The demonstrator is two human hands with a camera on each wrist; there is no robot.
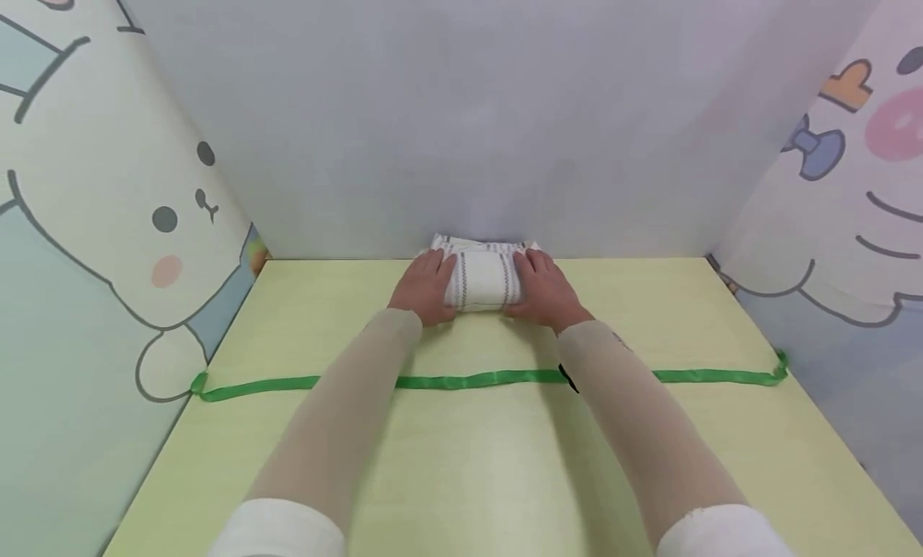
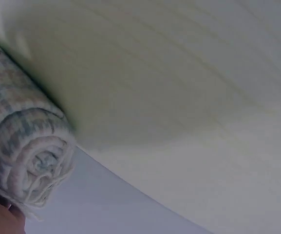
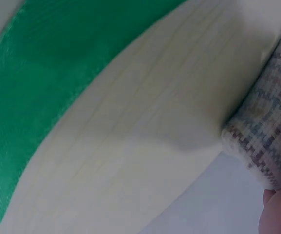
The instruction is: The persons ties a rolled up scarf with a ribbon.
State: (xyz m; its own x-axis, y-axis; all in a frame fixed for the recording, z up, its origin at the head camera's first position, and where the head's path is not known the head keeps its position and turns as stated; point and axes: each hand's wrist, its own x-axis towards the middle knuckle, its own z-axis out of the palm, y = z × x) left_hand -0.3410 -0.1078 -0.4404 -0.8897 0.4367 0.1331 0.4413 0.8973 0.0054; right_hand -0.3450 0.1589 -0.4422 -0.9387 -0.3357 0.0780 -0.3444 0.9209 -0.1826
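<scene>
A rolled-up woven cloth point(image 1: 481, 280), white with grey stripe bands, lies at the far edge of the table against the back wall. My left hand point(image 1: 425, 287) grips its left end, fingers over the top and thumb low at the front. At the other end my right hand point(image 1: 544, 291) holds it in the same way. In the left wrist view the cloth roll point(image 2: 28, 141) shows its spiral end and loose fringe threads. The right wrist view has the checked weave of the roll point(image 3: 267, 122), with part of my right hand point(image 3: 279, 212) beside it.
A green ribbon point(image 1: 469, 380) runs across the pale yellow table point(image 1: 476, 453) between its sides, beneath both forearms. The grey back wall point(image 1: 476, 116) rises behind the cloth. Side walls with cartoon prints point(image 1: 108, 180) close in the left and right.
</scene>
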